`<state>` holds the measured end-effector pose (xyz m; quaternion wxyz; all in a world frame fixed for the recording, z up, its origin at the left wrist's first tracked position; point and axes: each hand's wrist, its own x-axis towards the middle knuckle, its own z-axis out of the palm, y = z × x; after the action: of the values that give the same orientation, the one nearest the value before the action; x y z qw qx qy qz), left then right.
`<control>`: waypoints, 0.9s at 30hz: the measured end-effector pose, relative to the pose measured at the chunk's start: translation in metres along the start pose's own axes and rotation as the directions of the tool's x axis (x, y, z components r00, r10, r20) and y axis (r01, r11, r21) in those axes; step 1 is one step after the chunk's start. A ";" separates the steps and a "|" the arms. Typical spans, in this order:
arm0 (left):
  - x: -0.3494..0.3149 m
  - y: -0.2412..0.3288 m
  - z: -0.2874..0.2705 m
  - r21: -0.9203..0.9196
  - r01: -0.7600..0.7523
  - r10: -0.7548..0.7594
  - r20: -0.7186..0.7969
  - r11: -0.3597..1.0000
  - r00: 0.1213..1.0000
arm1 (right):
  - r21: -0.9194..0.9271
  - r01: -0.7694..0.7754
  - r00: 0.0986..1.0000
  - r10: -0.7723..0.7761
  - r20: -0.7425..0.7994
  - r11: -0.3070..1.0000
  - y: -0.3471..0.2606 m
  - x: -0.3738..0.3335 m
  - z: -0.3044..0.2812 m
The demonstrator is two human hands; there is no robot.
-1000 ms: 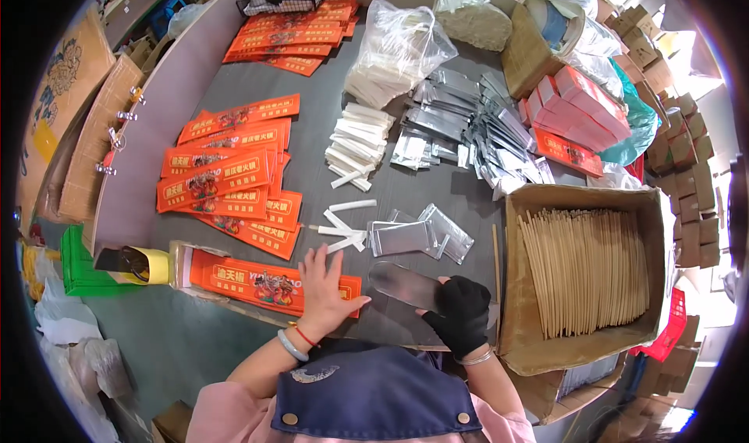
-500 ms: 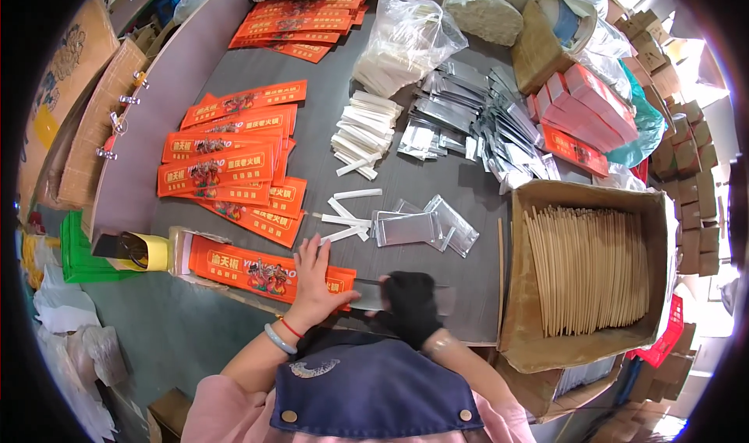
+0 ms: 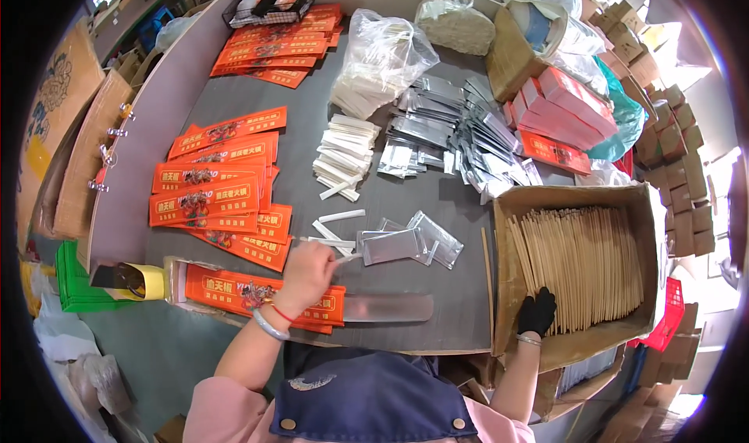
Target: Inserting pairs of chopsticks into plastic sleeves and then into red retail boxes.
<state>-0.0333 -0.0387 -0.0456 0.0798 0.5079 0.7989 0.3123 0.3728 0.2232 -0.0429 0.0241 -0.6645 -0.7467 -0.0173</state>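
Observation:
My left hand (image 3: 306, 275) is closed in a pinch on a slim white paper packet (image 3: 346, 259), above a stack of orange printed chopstick sleeves (image 3: 226, 288) at the table's front edge. From the right end of that stack lies a flat clear plastic strip (image 3: 390, 308). My right hand (image 3: 537, 312), in a black glove, is at the left side of the bundle of wooden chopsticks (image 3: 597, 267) in the open cardboard box, fingers bent onto the sticks. Beside my left hand are more white packets (image 3: 331, 228) and several clear-wrapped flat packets (image 3: 392, 246).
Fanned orange sleeves (image 3: 214, 182) cover the table's left. Farther back lie a pile of white packets (image 3: 343, 154), a plastic bag (image 3: 382, 61) and silvery packets (image 3: 433, 119). The chopstick carton (image 3: 577, 355) stands at the right edge, with pink-orange boxes (image 3: 566, 108) behind it.
My left hand has lifted off the orange sleeves and now pinches a white packet. My right hand has left the clear strip and moved right to the chopsticks. The view has shifted slightly.

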 end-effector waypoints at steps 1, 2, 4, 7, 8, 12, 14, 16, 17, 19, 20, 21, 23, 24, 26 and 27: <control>0.004 0.012 0.005 -0.110 -0.037 0.038 0.009 0.993 0.999 | 0.001 -0.006 1.000 0.006 0.004 1.000 0.001 -0.002 0.005; 0.009 0.022 0.013 -0.106 -0.046 0.049 0.023 0.993 0.999 | -0.092 0.034 0.999 -0.038 -0.035 0.995 0.000 -0.001 0.010; 0.027 0.041 0.029 -0.010 -0.053 0.053 -0.012 0.999 0.999 | -0.185 0.069 0.994 -0.083 -0.071 0.980 -0.006 -0.001 0.009; 0.038 0.043 0.044 0.146 -0.019 0.016 0.022 0.989 1.000 | -0.239 0.100 0.995 -0.092 0.042 0.966 -0.019 -0.003 0.002; 0.040 0.042 0.044 0.117 -0.029 0.028 0.014 0.993 1.000 | -0.251 0.097 0.995 -0.087 0.051 0.963 -0.020 -0.002 0.001; 0.046 0.040 0.046 0.072 -0.091 0.089 0.027 0.993 0.996 | -0.231 0.079 0.997 -0.083 -0.007 0.970 -0.002 0.004 0.015; 0.047 0.038 0.046 0.082 -0.125 0.126 -0.004 0.989 0.992 | -0.102 0.079 0.993 -0.088 -0.079 0.992 0.004 0.006 0.013; 0.044 0.037 0.041 0.098 -0.151 0.154 -0.033 0.984 0.987 | 0.031 0.094 0.986 -0.089 -0.144 0.995 -0.005 0.005 0.000; 0.039 0.038 0.034 -0.092 -0.042 0.050 0.090 0.995 0.995 | 0.174 0.176 0.976 -0.149 -0.160 0.969 -0.023 -0.001 -0.022; 0.032 0.048 0.018 -0.276 0.078 -0.012 0.235 0.958 0.972 | 0.302 0.237 0.964 -0.185 -0.190 0.924 -0.047 -0.017 -0.043; 0.024 0.055 0.008 -0.295 0.178 -0.031 0.441 0.939 0.897 | 0.316 0.433 0.899 -0.382 -0.212 0.844 -0.057 -0.025 -0.044; 0.014 0.058 0.004 -0.290 0.278 -0.038 0.626 0.916 0.779 | 0.327 0.609 0.793 -0.561 -0.236 0.723 -0.068 -0.033 -0.045; -0.021 0.054 0.013 -0.204 0.106 0.008 0.490 0.973 0.872 | 0.566 0.569 0.728 -0.685 -0.008 0.597 -0.097 -0.051 -0.051; -0.028 0.053 0.013 -0.097 -0.067 0.097 0.353 0.993 0.931 | 0.568 0.569 0.724 -0.690 -0.005 0.594 -0.105 -0.056 -0.050; -0.037 0.053 -0.006 -0.081 -0.045 0.064 0.248 0.996 0.967 | 0.631 0.563 0.593 -0.793 0.142 0.534 -0.111 -0.065 -0.050; -0.042 0.051 -0.016 -0.061 -0.025 0.033 0.136 0.998 0.990 | 0.633 0.564 0.587 -0.797 0.146 0.531 -0.110 -0.068 -0.049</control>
<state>0.0185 -0.0668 -0.0111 0.1451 0.5371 0.7744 0.3013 0.2718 0.1402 0.0022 0.0340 -0.2615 -0.9097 0.3208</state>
